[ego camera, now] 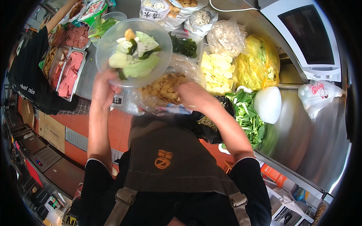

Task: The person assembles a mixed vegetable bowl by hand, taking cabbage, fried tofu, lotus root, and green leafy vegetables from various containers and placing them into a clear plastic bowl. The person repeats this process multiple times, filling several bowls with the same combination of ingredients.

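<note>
A clear plastic bowl (106, 56) holding cabbage, dark green seaweed, pale slices and a golden tofu puff is held up by its near rim in my left hand (107, 84). My right hand (195, 96), blurred, is over the right side of an open plastic bag of tan, flat pieces (162, 89); its fingertips are hard to make out, so I cannot tell if they grip any. Right of that bag stands a tub of yellow potato-like slices (217, 73). Behind it is a container of dark seaweed (183, 46). Leafy greens (247, 115) lie beside my right forearm.
A stack of clear bowls (268, 105) leans by the greens. Behind are a bag of mushroom-like pieces (226, 36), a yellow bag of leaves (258, 62) and a microwave oven (308, 36). Meat trays (74, 74) and a co-worker in black (31, 73) are at the left.
</note>
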Demonstrator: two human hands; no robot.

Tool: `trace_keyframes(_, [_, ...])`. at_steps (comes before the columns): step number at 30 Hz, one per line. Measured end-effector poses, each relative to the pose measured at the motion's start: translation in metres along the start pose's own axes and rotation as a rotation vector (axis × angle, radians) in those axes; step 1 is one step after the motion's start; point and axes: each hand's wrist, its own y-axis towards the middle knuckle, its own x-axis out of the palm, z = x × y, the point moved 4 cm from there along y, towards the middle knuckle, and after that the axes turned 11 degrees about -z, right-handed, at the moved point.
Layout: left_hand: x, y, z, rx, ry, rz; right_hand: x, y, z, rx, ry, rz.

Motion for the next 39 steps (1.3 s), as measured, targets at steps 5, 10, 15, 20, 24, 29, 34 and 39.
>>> trace_keyframes(5, [-0.009, -0.028, 0.006, 0.045, -0.062, 0.032, 0.055, 0.048, -0.002, 0.230, -0.492, -0.081])
trace_keyframes(10, [-0.018, -0.053, -0.004, 0.008, -0.059, 0.006, 0.039, 0.040, 0.028, 0.127, -0.079, 0.034])
trace_keyframes(15, [-0.018, -0.065, -0.007, 0.015, -0.044, 0.022, -0.002, 0.001, 0.062, -0.036, 1.071, 0.106])
trace_keyframes(20, [-0.003, -0.067, -0.008, -0.004, 0.000, 0.051, -0.049, -0.049, 0.049, -0.200, 1.327, 0.205])
trace_keyframes(24, [0.036, -0.048, -0.028, -0.064, 0.025, -0.131, -0.080, -0.079, 0.020, -0.354, 1.306, 0.285])
trace_keyframes(29, [0.089, -0.026, -0.054, -0.236, -0.032, -0.322, -0.083, -0.118, 0.007, -0.176, 1.069, 0.432])
trace_keyframes(34, [0.121, -0.008, -0.062, -0.265, 0.005, -0.400, 0.014, -0.170, 0.114, 0.251, 1.098, 0.483])
trace_keyframes(39, [0.136, 0.006, -0.066, -0.304, 0.072, -0.380, 0.151, -0.127, 0.144, 0.743, 0.497, 0.166])
